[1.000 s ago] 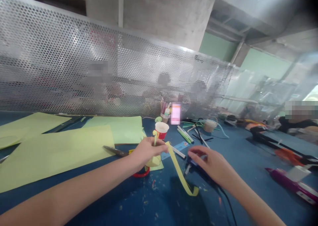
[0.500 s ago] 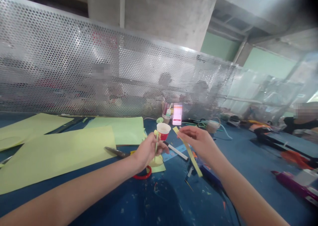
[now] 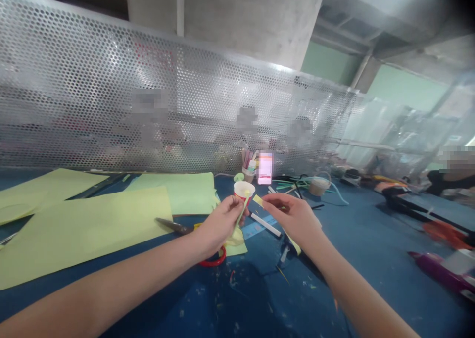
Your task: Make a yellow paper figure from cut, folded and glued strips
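Note:
My left hand (image 3: 227,220) pinches a thin green stem (image 3: 242,212) with a small pale yellow tip, tilted up to the right. Between the thumb and fingers of my right hand (image 3: 293,210) is a yellow paper strip (image 3: 258,200). Its near end points toward the stem's tip, with a small gap between them; the rest runs down behind the hand. Just beyond both hands stands a white and red paper cup (image 3: 244,186). Under my left wrist lie scissors with a red handle (image 3: 218,260), partly covered. Yellow paper (image 3: 234,249) lies below my left hand.
Large yellow-green sheets (image 3: 92,229) spread over the left of the blue table. A white marker (image 3: 266,226) rests on a blue ruler (image 3: 256,230). Behind the cup stands a lit phone (image 3: 264,169). At right lies a purple glue gun (image 3: 438,271); a person sits farther off.
The stem in my left hand has tipped over to the right. My right hand has turned and moved slightly left and down, bringing the strip's end closer to the stem.

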A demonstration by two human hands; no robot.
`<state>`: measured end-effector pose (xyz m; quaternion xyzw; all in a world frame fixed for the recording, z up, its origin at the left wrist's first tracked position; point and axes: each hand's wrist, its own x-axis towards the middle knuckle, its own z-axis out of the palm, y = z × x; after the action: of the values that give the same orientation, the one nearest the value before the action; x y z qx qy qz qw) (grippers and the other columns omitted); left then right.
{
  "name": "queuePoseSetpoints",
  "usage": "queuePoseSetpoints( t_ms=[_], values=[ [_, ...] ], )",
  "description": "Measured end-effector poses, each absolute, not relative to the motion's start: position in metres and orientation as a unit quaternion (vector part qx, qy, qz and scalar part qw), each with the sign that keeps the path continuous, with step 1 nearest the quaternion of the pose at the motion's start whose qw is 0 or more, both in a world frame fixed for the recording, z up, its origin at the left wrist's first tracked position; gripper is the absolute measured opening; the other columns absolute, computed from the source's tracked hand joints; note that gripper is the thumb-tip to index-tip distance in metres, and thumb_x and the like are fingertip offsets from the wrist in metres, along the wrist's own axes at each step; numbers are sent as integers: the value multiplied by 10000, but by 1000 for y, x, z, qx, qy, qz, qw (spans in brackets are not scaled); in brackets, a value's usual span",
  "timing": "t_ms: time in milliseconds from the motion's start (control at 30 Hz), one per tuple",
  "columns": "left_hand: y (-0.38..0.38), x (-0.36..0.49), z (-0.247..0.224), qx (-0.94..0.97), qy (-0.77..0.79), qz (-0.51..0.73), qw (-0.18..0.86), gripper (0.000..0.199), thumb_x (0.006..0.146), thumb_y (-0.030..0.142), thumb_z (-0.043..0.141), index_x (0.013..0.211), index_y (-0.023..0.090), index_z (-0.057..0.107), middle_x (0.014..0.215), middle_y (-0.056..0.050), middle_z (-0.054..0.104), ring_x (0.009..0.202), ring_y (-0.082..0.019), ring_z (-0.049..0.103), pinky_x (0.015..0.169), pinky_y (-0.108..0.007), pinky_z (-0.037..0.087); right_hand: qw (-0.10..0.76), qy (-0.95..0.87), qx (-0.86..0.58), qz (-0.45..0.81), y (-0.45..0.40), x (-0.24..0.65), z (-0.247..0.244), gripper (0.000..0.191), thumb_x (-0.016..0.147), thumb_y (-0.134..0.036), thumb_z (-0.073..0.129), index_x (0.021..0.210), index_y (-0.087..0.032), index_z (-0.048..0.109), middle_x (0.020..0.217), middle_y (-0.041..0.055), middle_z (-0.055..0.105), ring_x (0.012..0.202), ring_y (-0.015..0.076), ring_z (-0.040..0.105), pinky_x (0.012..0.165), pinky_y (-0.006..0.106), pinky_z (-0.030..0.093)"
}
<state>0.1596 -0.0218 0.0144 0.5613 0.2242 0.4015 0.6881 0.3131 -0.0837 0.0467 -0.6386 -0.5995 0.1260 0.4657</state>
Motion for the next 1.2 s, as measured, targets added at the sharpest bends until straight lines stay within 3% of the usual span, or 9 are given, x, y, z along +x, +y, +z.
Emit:
queuePoseSetpoints(
  t_ms=[400, 567, 833, 1200],
  values=[
    [-22, 160, 13, 509, 214, 427, 716, 138, 751, 236, 626, 832, 136, 577, 764, -9, 554, 673, -94, 501, 728, -258, 397, 466, -584, -651, 137, -86, 306, 49, 186, 731, -326, 612, 785, -164, 685, 704, 37, 701, 632, 164, 624, 614, 271, 474],
    [-25, 159, 14, 490, 206, 438, 725, 148, 730, 219, 650, 820, 140, 564, 759, -1, 563, 660, -85, 506, 727, -255, 408, 464, -582, -649, 157, -84, 301, 50, 188, 728, -322, 619, 797, -164, 694, 717, 35, 712, 656, 168, 635, 626, 269, 479],
    [-25, 159, 13, 493, 208, 432, 726, 220, 761, 202, 626, 968, 132, 599, 873, -53, 612, 717, -108, 535, 764, -274, 411, 469, -582, -640, 176, -81, 299, 48, 208, 720, -329, 627, 814, -157, 698, 719, 34, 708, 654, 165, 622, 609, 265, 475],
    [-29, 158, 18, 477, 191, 432, 741, 169, 736, 170, 637, 898, 127, 658, 750, -22, 604, 676, -108, 516, 758, -277, 393, 476, -582, -633, 185, -82, 300, 49, 193, 709, -326, 639, 811, -174, 700, 738, 34, 711, 667, 170, 623, 610, 262, 475]
  ],
)
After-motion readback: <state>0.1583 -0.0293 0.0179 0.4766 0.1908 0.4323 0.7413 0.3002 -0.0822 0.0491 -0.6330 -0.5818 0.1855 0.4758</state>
